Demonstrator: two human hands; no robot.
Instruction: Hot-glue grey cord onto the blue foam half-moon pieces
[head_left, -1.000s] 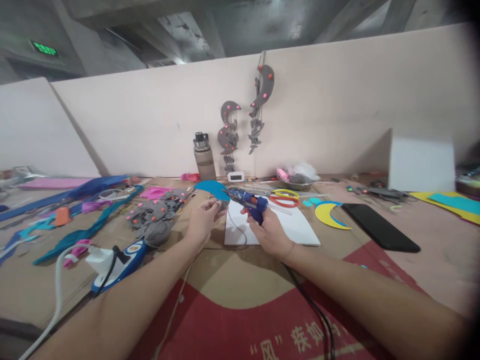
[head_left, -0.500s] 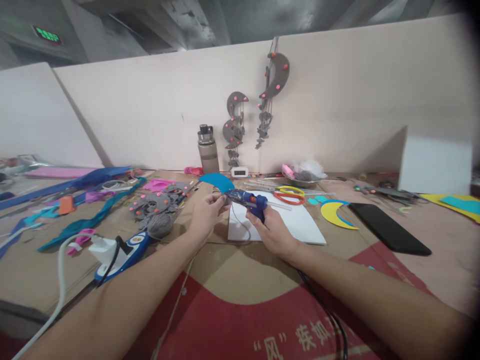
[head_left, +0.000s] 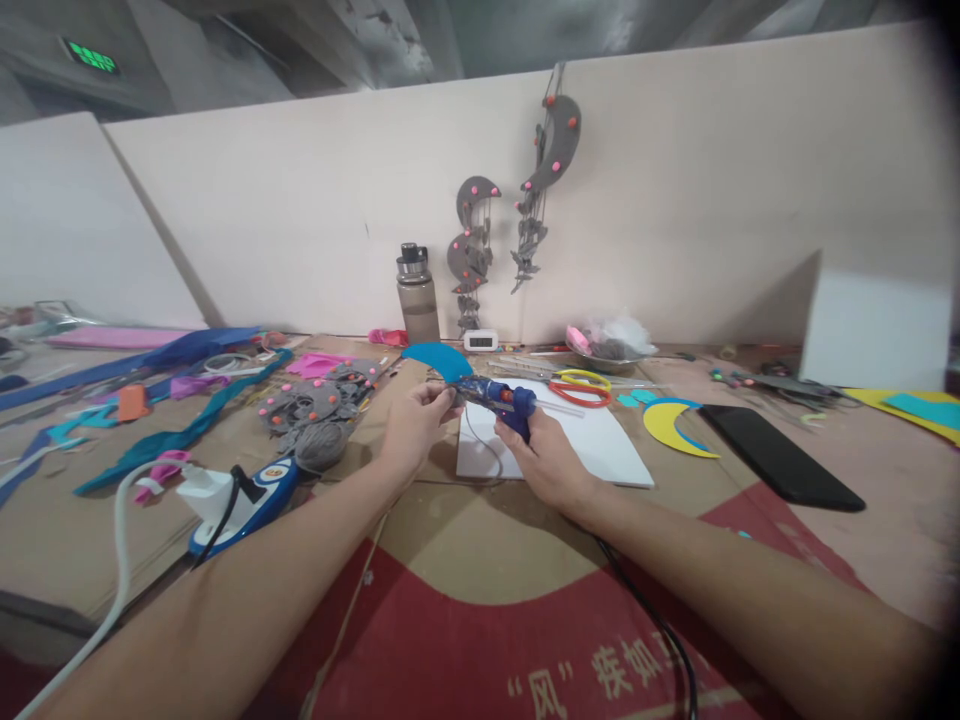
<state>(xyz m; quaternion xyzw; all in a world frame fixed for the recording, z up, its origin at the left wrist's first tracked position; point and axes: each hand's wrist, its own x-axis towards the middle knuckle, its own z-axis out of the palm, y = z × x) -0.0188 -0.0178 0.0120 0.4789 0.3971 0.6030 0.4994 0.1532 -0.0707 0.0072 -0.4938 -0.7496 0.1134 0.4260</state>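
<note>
Your right hand [head_left: 546, 462] was wrapped tight around the grip of the blue glue gun [head_left: 496, 399], its nozzle aimed left toward your other hand. Your left hand [head_left: 415, 424] pinched the lower edge of a blue crescent-shaped cutout [head_left: 436, 359], fingers closed on it, holding it raised above the table with the curved part standing up. The gun's tip met the cutout right at your left fingertips; whether it actually touched could not be told. The gun's black cord [head_left: 654, 623] ran back under your right forearm toward you.

Just beneath both hands lay a white sheet [head_left: 592, 450] on the brown cardboard table [head_left: 465, 540], which had a red printed patch closer to you. Behind the gun were red-handled and yellow-handled scissors [head_left: 578, 387], lying side by side. To the right of the sheet sat a yellow crescent [head_left: 671, 427] with a blue rim, and just beyond it a black phone [head_left: 780, 458], flat and face up.

To your left a heap of grey felt pieces [head_left: 315, 402] with pink dots rested near a ball of grey yarn [head_left: 321, 445]. A blue-and-white iron [head_left: 244, 495] sat nearer the table edge. Against the back wall stood a water bottle [head_left: 418, 295], beside two grey crescent hangings [head_left: 510, 215] pinned to the board.
</note>
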